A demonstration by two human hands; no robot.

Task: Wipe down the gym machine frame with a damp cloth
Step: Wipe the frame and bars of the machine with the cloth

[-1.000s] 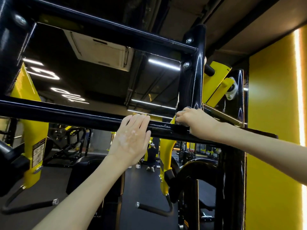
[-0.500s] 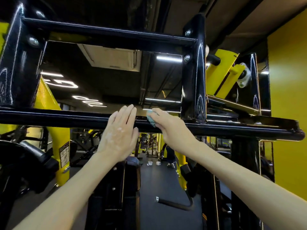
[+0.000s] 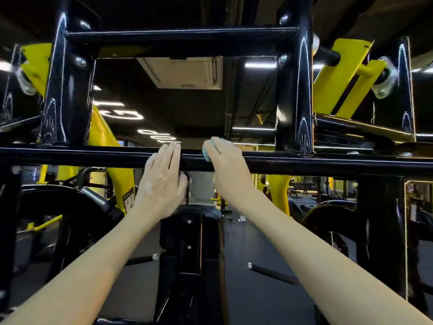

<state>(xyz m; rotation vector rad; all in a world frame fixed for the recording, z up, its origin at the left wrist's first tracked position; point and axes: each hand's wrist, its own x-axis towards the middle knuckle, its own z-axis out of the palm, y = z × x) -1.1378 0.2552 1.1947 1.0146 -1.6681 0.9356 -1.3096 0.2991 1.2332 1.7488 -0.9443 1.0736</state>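
Note:
A glossy black horizontal crossbar (image 3: 328, 161) of the gym machine frame runs across the view at head height. My right hand (image 3: 226, 166) grips a small teal cloth (image 3: 207, 151) and presses it on the bar near its middle; only an edge of the cloth shows past the fingers. Just to its left, my left hand (image 3: 161, 181) lies flat against the bar with straight fingers. Black uprights (image 3: 302, 90) and an upper bar (image 3: 180, 36) rise above the crossbar.
Yellow lever arms (image 3: 344, 76) sit right and left of the uprights. A black padded seat back (image 3: 187, 233) stands below between my arms. Other gym machines and a dark floor lie beyond. An air-conditioning unit (image 3: 185, 71) hangs from the ceiling.
My right hand with the cloth has slid left along the crossbar, away from the right upright and close to my left hand. The view has turned to face the frame squarely.

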